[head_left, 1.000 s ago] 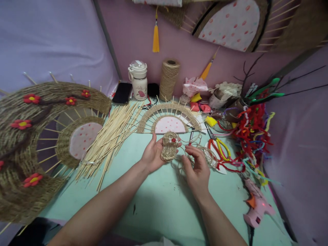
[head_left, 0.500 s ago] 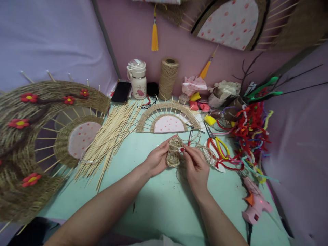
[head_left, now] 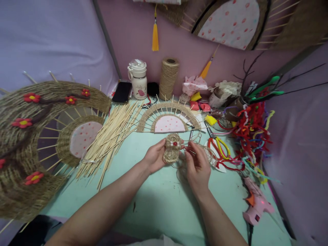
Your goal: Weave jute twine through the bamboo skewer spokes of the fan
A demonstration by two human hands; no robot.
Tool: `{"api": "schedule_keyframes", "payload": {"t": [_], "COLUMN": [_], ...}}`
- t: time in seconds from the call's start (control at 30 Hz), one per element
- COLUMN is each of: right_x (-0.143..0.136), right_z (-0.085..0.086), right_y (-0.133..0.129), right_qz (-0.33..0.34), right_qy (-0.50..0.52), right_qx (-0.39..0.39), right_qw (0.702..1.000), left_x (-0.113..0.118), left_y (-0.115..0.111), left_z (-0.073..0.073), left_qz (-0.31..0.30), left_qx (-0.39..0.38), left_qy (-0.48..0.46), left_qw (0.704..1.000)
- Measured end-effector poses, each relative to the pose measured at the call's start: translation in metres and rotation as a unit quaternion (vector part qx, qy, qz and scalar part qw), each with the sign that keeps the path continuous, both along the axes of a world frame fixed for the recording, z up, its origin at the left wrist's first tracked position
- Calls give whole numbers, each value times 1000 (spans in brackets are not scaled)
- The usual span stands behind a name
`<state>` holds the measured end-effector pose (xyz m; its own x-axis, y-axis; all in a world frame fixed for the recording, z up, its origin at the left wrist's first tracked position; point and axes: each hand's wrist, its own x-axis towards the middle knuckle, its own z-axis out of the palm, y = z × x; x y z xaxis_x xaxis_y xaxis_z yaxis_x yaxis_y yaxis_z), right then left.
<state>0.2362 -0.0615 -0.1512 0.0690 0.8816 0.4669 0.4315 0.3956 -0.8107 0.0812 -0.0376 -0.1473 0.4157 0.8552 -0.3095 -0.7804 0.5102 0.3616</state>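
In my left hand (head_left: 155,157) is a small figure-eight-shaped piece wound from jute twine (head_left: 171,156), held upright with the fingers behind it. A red bead (head_left: 175,144) with small white beads beside it sits across its narrow middle. My right hand (head_left: 198,164) is just to the right of the piece, its fingers curled and thumb near the index finger. Whatever they pinch is too small to make out. Loose jute twine (head_left: 210,154) lies in loops behind the right hand, and a strand hangs below the piece.
A half-round twine-and-stick frame (head_left: 169,123) lies just beyond my hands. Bamboo sticks (head_left: 110,136) and a larger woven fan (head_left: 15,143) are on the left. Scissors (head_left: 222,147), pipe cleaners (head_left: 252,133) and a pink glue gun (head_left: 257,205) lie right. A bottle (head_left: 139,82) and twine spool (head_left: 169,78) stand behind.
My right fingers have drawn back slightly right from the beads, which now show fully on the front of the piece. My left hand has shifted the piece a little left and up.
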Motion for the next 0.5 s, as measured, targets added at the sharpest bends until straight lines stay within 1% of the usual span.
{"api": "schedule_keyframes", "payload": {"t": [0.07,0.13,0.23,0.37,0.43,0.5], "right_x": [1,0,-2,-4,-5,-5], "right_z": [0,0,0,0,0,-2], "right_y": [0,-1,-2,-4,-3,-3], "right_qz": [-10,-7,13,36,42,45], "right_qy": [28,32,23,1,-4,-4], "right_qx": [-21,-34,-38,-38,-43,-48], "right_qw": [999,999,999,999,998,998], "left_x": [-6,-10,-10,-2,1,3], "left_y": [3,5,3,-2,-3,-3], "left_z": [4,7,9,6,5,4], "left_qz": [11,34,66,121,137,151], "left_qx": [-5,4,37,92,103,101], "left_qy": [-9,8,98,250,304,339], "left_qw": [1000,999,992,956,937,923]}}
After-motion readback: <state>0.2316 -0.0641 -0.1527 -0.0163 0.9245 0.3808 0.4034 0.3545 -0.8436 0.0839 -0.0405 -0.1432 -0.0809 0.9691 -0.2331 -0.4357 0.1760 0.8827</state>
